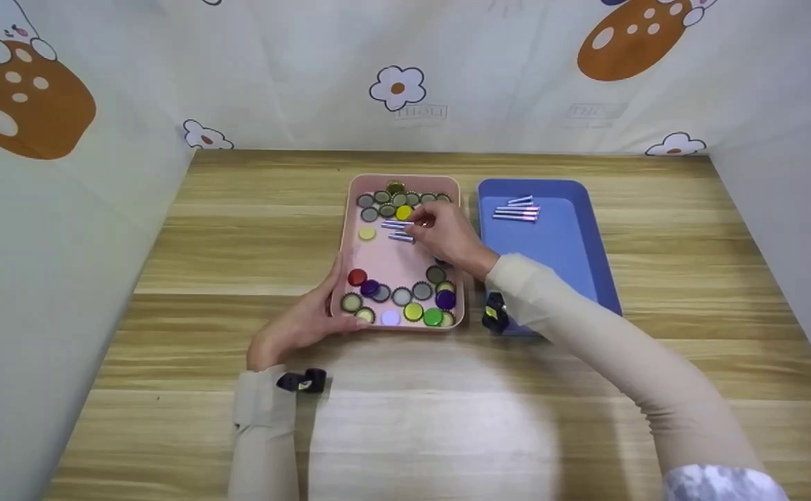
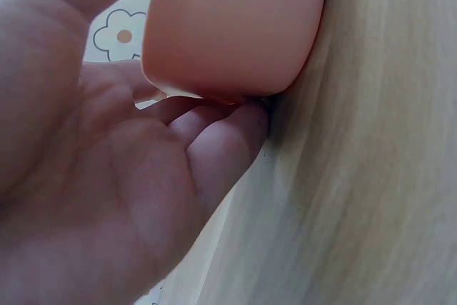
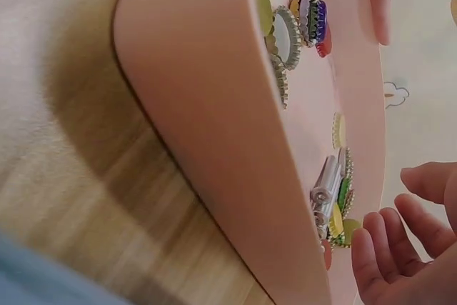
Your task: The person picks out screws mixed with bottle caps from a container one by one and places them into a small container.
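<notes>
At the front left corner of a pink tray [image 1: 395, 261], my left hand [image 1: 302, 321] grips the wall, thumb along the front rim and the other fingers along the left side. In the left wrist view, the fingers [image 2: 221, 141] bend against the tray's outer wall. Inside the tray lie many bottle caps [image 1: 413, 311] and a few silver metal rods [image 1: 398, 237]. Over these rods hovers my right hand [image 1: 447, 236], fingertips close to them in the head view. The right wrist view shows its fingers [image 3: 385, 248] loosely bent, thumb apart, with the rods [image 3: 326, 183] lying beyond.
A blue tray [image 1: 551, 254] stands to the right of the pink one, with several metal rods [image 1: 515, 212] near its back; my right forearm passes over it. Both trays stand on a wood-grain table [image 1: 252, 229]. Behind the table hangs a patterned white curtain [image 1: 294, 76].
</notes>
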`<control>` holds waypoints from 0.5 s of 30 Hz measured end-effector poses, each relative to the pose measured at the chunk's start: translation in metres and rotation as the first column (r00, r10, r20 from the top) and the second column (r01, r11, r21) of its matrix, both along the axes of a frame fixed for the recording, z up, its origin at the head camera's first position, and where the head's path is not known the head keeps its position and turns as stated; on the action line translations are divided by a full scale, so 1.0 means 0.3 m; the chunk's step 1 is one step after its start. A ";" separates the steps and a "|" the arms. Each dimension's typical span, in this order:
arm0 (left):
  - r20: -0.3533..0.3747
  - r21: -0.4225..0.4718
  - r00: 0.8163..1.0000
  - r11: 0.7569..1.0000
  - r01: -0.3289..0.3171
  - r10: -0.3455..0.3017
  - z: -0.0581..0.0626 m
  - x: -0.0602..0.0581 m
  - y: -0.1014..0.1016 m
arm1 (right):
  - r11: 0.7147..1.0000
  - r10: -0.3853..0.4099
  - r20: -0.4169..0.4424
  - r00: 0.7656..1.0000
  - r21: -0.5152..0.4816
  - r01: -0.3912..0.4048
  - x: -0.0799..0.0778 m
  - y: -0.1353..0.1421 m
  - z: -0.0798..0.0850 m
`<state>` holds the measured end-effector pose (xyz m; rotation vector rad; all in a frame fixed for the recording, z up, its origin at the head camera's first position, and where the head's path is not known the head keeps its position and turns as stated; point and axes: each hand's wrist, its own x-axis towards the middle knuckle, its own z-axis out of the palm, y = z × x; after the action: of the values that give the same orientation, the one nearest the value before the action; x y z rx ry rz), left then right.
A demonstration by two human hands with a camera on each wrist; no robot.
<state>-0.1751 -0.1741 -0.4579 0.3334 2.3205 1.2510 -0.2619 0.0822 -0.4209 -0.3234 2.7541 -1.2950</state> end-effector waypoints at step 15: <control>0.014 0.012 1.000 1.000 -0.005 0.005 0.005 0.003 0.001 | 0.979 0.070 -0.024 0.997 0.193 -0.064 -0.049 -0.011 0.001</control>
<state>-0.1743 -0.1740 -0.4565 0.3227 2.3039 1.2666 -0.2766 0.0788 -0.4207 -0.4189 2.8372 -1.0067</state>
